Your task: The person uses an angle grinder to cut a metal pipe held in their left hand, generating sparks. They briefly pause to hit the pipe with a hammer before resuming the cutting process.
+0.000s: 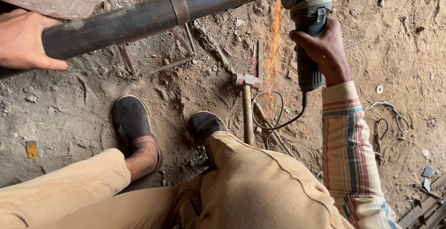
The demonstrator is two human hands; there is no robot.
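Grinding at the dark steel pipe [139, 17], I have my right hand [323, 47] wrapped tight round the body of the angle grinder [306, 10], fingers closed on the grip just above where its cable [278, 117] leaves the tail. The disc end sits against the pipe near the top of the view, and orange sparks [275, 38] stream straight down from that spot toward the dirt floor [69, 112]. My left hand [23, 40] is at the near end of the pipe, palm and fingers pressed against its side and curled under it; whether they close fully round it I cannot tell from here.

The pipe runs slantwise across the top of the view, resting on a small rusty stand [158, 57], with a metal band [180, 6] round it partway along. I judge it heavy and quite rigid, smooth enough to roll, so it wants bracing at the near end where my left hand already is, well apart from the sparks. The grinder looks weighty at the head and is best held on its narrow body, as now.

A hammer [247, 99] lies on the ground just beyond my right shoe [206, 126], my left shoe [134, 126] beside it. Scrap bits lie scattered about.
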